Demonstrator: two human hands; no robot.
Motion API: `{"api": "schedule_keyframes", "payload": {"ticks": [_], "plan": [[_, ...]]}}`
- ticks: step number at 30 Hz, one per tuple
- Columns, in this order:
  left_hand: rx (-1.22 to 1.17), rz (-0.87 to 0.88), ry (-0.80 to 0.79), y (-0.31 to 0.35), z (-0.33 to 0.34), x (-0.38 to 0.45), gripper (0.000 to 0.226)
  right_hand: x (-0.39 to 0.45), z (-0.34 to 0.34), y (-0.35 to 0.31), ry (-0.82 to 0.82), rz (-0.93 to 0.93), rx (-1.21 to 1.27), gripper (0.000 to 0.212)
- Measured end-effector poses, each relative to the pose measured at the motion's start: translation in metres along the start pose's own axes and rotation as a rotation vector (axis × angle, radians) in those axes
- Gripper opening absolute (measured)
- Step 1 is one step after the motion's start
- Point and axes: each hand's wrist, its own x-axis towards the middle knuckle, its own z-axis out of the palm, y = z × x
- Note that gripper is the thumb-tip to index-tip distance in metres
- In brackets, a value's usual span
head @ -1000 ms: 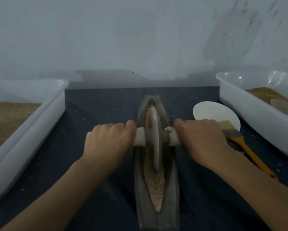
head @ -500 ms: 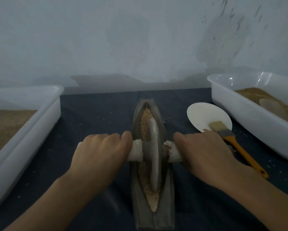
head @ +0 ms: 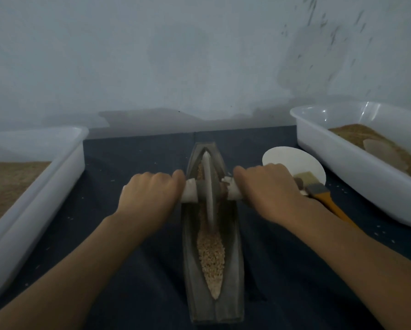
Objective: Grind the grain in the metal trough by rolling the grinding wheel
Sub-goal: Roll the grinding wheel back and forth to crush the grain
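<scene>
The metal trough [head: 214, 270] lies lengthwise down the middle of the dark-covered surface [head: 133, 270], one pointed end toward the wall edge and the other toward the near edge. The grinding wheel [head: 208, 194] stands on edge in its groove, sited in the far half, with grain [head: 210, 256] exposed in the near half and a smaller amount visible beyond the wheel. The left hand [head: 149, 198] is curled round the white-wrapped axle handle [head: 189, 190] on its side; the right hand [head: 268, 191] grips the matching handle opposite. Assessment: a hand on each side of the trough keeps the thin wheel upright and lets weight bear evenly as it rolls along the groove. The near grain looks coarse, so grinding appears unfinished. A white plastic tray [head: 33, 206] holding brown material sits at the left edge; a second white tray [head: 342, 177] with similar contents sits at the right edge. Just beside the right hand lie a white paper disc [head: 292, 160] and a brush with an orange handle [head: 323, 198]. The brush lies close to the right handle's travel and could be knocked; nothing else obstructs the wheel's path
</scene>
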Motion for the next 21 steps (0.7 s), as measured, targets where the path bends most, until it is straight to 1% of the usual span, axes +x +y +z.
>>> {"api": "schedule_keyframes", "payload": {"ticks": [2,4,7,9,11,14,18,20,21], "plan": [[-0.055,0.066,0.0,0.004,-0.014,-0.02,0.064,-0.025,-0.008,-0.006,0.028,-0.063,-0.019,0.029],[-0.071,0.092,-0.042,0.005,-0.022,-0.036,0.068,-0.041,-0.015,-0.009,0.073,-0.111,-0.069,0.034],[-0.055,0.053,-0.084,0.002,-0.02,-0.042,0.062,-0.04,-0.017,-0.009,0.125,-0.095,-0.027,0.039],[-0.053,0.029,-0.084,0.0,-0.012,-0.031,0.058,-0.022,-0.013,-0.008,0.116,-0.069,-0.039,0.034],[-0.009,-0.002,-0.036,-0.002,0.001,-0.01,0.048,0.002,-0.002,-0.003,0.075,-0.012,-0.073,0.026],[0.054,-0.059,0.005,-0.006,0.012,0.022,0.035,0.03,0.012,0.008,0.052,0.058,-0.066,0.022],[0.083,-0.033,-0.022,-0.006,0.007,0.029,0.031,0.024,0.013,0.01,0.013,0.06,0.002,0.024],[0.023,-0.001,-0.047,-0.005,-0.002,0.016,0.035,0.001,0.002,0.004,-0.002,0.028,0.026,0.025],[-0.019,0.026,-0.069,-0.005,-0.006,0.006,0.04,-0.011,-0.003,0.0,-0.015,0.012,0.043,0.027]]}}
